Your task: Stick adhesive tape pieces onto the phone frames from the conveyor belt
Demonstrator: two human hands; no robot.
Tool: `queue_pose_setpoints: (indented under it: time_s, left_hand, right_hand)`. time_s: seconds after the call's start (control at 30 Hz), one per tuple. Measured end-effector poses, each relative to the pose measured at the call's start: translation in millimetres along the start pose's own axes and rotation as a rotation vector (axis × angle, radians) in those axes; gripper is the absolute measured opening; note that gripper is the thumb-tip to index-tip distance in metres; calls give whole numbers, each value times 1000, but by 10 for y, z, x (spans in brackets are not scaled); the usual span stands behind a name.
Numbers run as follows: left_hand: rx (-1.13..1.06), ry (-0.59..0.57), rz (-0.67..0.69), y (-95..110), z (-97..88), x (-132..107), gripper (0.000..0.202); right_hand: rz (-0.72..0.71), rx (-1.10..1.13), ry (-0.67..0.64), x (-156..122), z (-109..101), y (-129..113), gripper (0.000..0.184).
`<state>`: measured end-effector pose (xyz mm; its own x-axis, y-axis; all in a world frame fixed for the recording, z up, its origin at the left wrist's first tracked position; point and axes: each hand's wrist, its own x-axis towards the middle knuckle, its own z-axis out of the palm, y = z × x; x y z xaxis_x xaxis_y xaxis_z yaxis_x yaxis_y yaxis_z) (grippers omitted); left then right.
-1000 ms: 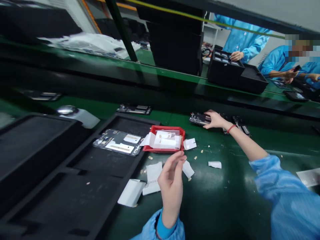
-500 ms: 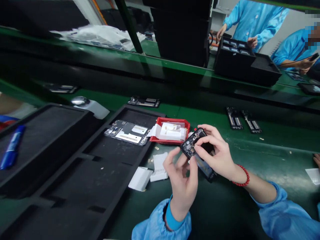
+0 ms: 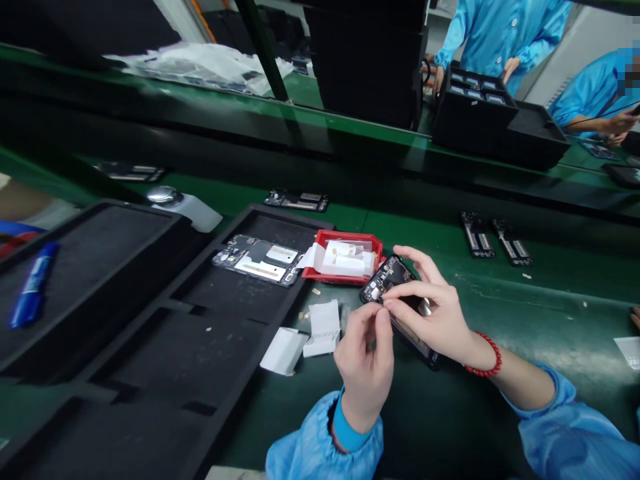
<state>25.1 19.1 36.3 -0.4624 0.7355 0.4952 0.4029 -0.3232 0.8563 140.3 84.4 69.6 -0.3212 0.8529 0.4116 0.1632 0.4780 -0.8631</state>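
An opened phone (image 3: 383, 280) with its circuit board showing lies tilted under my right hand (image 3: 440, 317). That hand's thumb and a finger are pinched together at the phone's near edge, while another finger reaches to its top corner. Part of the phone is hidden behind the hand. My left hand (image 3: 367, 367) is closed, thumb and finger pressed together close to the right fingertips. What it pinches, if anything, is too small to make out. Just beyond the phone stands a red bin (image 3: 313, 273) holding white paper and small pieces.
To the left, a black tray (image 3: 240, 313) carries another phone frame (image 3: 257, 260). A blue marker (image 3: 35, 287) lies on a black box (image 3: 95, 247) beside a white dispenser bottle (image 3: 195, 210). Phone frames (image 3: 477, 235) lie at the back right. White papers (image 3: 285, 350) lie nearby. Co-workers (image 3: 505, 40) are across the bench.
My left fingers have left the phone's edge and closed into a pinch beside my right fingertips. The right hand stays over the phone. The view has shifted slightly.
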Motion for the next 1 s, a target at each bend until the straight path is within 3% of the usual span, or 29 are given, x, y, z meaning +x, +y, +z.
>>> queue_pose_setpoints:
  time_s: [0.27,0.4,0.5,0.6,0.67,0.8,0.9,1.0]
  left_hand:
    - [20,33,22,5,3,-8,12]
    - [-5,28,-35,-14,-9,-13,16]
    - [-28,26,-115,-31,-9,12,19]
    - [-61,-17,-205,-40,36,14,15]
    - [-91,-94,-240,-36,87,-11,11]
    - [-166,-256,-253,-17,155,-78,10]
    - [-205,-294,-284,-26,136,-84,24]
    - [-254,-237,-397,-53,101,-43,39]
  right_hand:
    - [23,18,-35,40,9,-29,6]
    - [-3,-105,-49,-23,47,-100,11]
    - [64,-50,-130,31,-61,-119,15]
    - [186,59,-226,349,-214,14,29]
    - [180,48,-240,688,-211,188,32]
    - [134,-38,-403,1310,93,538,17]
    - [137,-106,-515,1493,291,677,13]
    - [150,-124,-548,1464,302,727,10]
